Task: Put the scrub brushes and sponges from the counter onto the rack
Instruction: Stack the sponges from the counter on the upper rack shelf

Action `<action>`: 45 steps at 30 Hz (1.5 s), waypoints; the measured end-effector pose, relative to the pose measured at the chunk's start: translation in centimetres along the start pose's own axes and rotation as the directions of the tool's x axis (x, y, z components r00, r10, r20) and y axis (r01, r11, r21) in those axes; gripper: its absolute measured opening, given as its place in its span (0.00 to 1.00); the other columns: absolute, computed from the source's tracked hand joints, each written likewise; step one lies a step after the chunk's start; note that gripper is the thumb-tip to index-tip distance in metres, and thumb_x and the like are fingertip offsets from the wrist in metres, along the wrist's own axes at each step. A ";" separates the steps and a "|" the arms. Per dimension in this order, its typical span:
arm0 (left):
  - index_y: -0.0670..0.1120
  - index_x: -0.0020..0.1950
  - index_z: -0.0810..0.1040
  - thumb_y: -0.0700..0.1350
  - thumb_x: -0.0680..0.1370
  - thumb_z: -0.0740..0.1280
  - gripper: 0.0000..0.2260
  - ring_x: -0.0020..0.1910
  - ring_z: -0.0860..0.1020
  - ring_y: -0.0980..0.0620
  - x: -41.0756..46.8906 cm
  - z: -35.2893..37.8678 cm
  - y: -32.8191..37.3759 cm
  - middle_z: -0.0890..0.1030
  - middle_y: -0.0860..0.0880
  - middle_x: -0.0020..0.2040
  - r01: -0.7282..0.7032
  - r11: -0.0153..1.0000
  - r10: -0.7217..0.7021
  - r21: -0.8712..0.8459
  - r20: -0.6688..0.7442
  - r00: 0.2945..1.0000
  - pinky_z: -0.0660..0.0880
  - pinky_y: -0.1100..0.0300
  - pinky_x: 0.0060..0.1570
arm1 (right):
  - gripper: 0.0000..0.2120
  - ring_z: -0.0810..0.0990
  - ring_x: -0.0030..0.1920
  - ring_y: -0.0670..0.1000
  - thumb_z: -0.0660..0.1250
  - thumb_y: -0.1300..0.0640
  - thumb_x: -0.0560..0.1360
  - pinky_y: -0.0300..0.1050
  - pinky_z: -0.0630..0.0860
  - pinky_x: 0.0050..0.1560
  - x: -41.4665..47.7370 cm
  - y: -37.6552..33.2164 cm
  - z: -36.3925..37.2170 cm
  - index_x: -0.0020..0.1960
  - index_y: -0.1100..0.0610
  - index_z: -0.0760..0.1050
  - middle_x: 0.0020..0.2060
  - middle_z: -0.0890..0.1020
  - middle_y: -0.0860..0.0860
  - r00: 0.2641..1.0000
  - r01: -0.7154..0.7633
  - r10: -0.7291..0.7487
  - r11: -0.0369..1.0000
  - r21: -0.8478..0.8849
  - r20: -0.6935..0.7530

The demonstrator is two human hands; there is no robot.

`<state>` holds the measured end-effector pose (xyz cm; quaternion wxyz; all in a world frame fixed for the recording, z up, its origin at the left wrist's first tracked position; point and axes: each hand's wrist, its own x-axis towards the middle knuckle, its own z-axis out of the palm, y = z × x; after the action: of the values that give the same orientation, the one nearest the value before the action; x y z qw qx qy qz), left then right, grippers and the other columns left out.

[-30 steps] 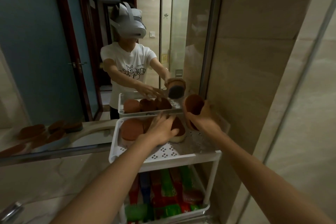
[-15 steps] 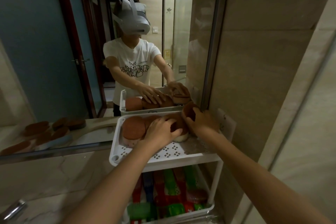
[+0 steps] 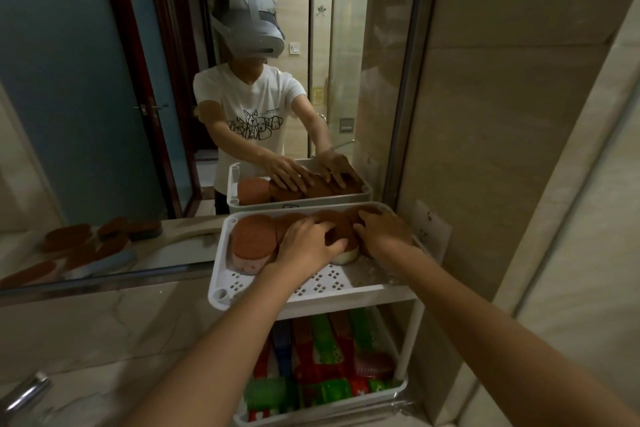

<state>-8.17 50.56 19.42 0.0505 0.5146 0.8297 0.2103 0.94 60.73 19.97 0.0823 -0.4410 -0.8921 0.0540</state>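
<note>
The white rack's top tray holds several round brown scrub pads and sponges in a row along its back. The leftmost sponge stands free, brown on top and pale below. My left hand rests palm down on the middle pads, fingers spread and bent over them. My right hand lies over a brown scrub brush at the tray's back right, fingers curved on it. The mirror shows both hands flat on top of the row.
The rack's lower shelf holds green and red packs. A mirror behind reflects several brown brushes on the marble counter at left. A chrome tap sits bottom left. A tiled wall stands close on the right.
My right hand has come down from above the tray's right edge with the brown brush and set it among the pads. My left hand has stayed on the pads.
</note>
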 end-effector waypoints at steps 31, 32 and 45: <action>0.43 0.55 0.79 0.41 0.79 0.59 0.11 0.51 0.78 0.47 -13.7 -5.6 -0.4 0.82 0.46 0.51 0.120 0.921 -0.282 -0.371 -0.420 0.862 0.69 0.61 0.45 | 0.16 0.78 0.56 0.56 0.60 0.63 0.76 0.50 0.76 0.55 -14.7 -7.2 -1.7 0.64 0.59 0.73 0.57 0.78 0.57 0.892 0.369 -0.179 0.818 0.440 -0.415; 0.42 0.51 0.79 0.41 0.79 0.59 0.10 0.47 0.78 0.48 -15.6 -5.2 -1.1 0.81 0.46 0.47 0.143 0.907 -0.320 -0.396 -0.428 0.845 0.68 0.62 0.42 | 0.16 0.78 0.55 0.56 0.60 0.63 0.76 0.50 0.75 0.54 -16.3 -8.1 -1.0 0.63 0.60 0.73 0.56 0.78 0.57 0.874 0.415 -0.192 0.774 0.479 -0.446; 0.38 0.58 0.77 0.39 0.77 0.61 0.12 0.58 0.77 0.43 -41.2 3.1 -15.5 0.80 0.40 0.59 0.768 0.369 -0.928 -0.524 -0.174 0.328 0.71 0.58 0.55 | 0.20 0.80 0.47 0.59 0.56 0.64 0.77 0.49 0.73 0.48 -33.4 -21.1 12.9 0.68 0.58 0.68 0.44 0.83 0.58 0.781 0.309 -0.609 0.569 0.762 0.137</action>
<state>-1.03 9.53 4.91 0.0542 -0.0898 0.9087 0.4041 1.97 21.13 7.57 0.0779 -0.1018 -0.8831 0.4514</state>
